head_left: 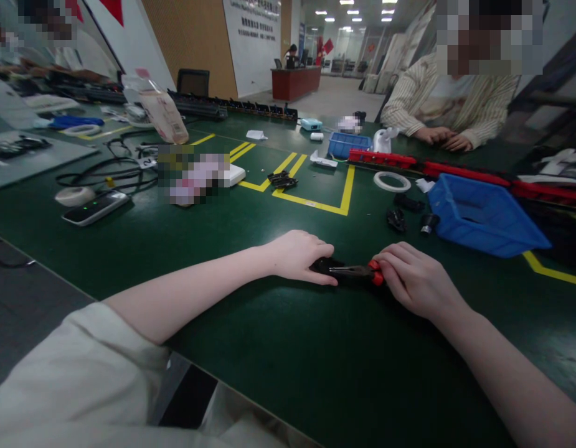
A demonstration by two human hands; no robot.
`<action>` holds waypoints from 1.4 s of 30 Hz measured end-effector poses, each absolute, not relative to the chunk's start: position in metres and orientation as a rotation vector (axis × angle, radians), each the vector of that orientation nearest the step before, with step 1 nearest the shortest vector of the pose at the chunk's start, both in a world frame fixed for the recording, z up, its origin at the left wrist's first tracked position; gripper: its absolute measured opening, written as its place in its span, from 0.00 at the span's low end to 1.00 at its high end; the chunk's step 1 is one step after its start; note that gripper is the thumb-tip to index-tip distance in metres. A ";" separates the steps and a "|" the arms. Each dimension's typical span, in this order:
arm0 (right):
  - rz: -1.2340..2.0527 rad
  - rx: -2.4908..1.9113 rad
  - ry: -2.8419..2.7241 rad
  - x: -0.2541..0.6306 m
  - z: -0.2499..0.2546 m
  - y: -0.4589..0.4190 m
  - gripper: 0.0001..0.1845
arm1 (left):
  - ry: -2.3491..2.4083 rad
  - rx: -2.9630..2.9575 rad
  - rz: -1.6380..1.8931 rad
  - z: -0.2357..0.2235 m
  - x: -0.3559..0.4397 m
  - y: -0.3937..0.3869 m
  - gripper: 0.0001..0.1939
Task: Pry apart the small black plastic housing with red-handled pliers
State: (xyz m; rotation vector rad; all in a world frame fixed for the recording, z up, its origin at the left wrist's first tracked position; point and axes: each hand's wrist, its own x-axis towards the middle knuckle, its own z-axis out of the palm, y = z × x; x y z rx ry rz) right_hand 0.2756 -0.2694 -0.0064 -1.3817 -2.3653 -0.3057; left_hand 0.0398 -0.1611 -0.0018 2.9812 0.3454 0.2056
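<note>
Just above the green table, my right hand (pixel 411 277) is closed round the red handles of needle-nose pliers (pixel 355 271). Their narrow metal jaws point left and meet a small black part (pixel 327 266). That black part is held in my left hand (pixel 302 256), the thumb below it and the fingers above. Much of it is hidden by the fingers, so its kind is unclear. Farther right lie several loose black parts (pixel 396 219), among them a black piece with a silver end (pixel 428 224).
A blue bin (pixel 493 218) stands at right beside a white ring (pixel 391 182) and a long red rail (pixel 385 158). Small black pieces (pixel 283 180) lie by yellow tape. At left are a grey device (pixel 97 208), cables and a bottle (pixel 164 115). A person (pixel 449 106) sits opposite.
</note>
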 end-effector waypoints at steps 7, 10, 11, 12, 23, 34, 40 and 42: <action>-0.295 -1.402 -2.358 0.273 -0.007 -0.270 0.15 | 0.348 2.977 0.213 -0.002 0.039 -0.161 0.22; -0.283 -1.399 -2.361 0.276 -0.007 -0.269 0.14 | 0.356 2.975 0.208 -0.003 0.040 -0.161 0.23; -0.280 -1.398 -2.362 0.277 -0.007 -0.268 0.14 | 0.358 2.975 0.205 -0.003 0.041 -0.161 0.23; -0.275 -1.398 -2.362 0.278 -0.006 -0.268 0.14 | 0.360 2.974 0.203 -0.003 0.041 -0.161 0.23; -0.262 -1.407 -2.350 0.271 -0.009 -0.272 0.14 | 0.354 2.978 0.211 -0.003 0.039 -0.160 0.22; -0.213 -1.423 -2.366 0.278 -0.009 -0.267 0.15 | 0.401 2.978 0.201 -0.003 0.040 -0.162 0.22; -0.192 -1.407 -2.351 0.278 -0.010 -0.268 0.15 | 0.391 2.974 0.206 -0.003 0.040 -0.161 0.23; -0.185 -1.400 -2.343 0.278 -0.010 -0.268 0.14 | 0.395 2.972 0.207 -0.003 0.039 -0.161 0.22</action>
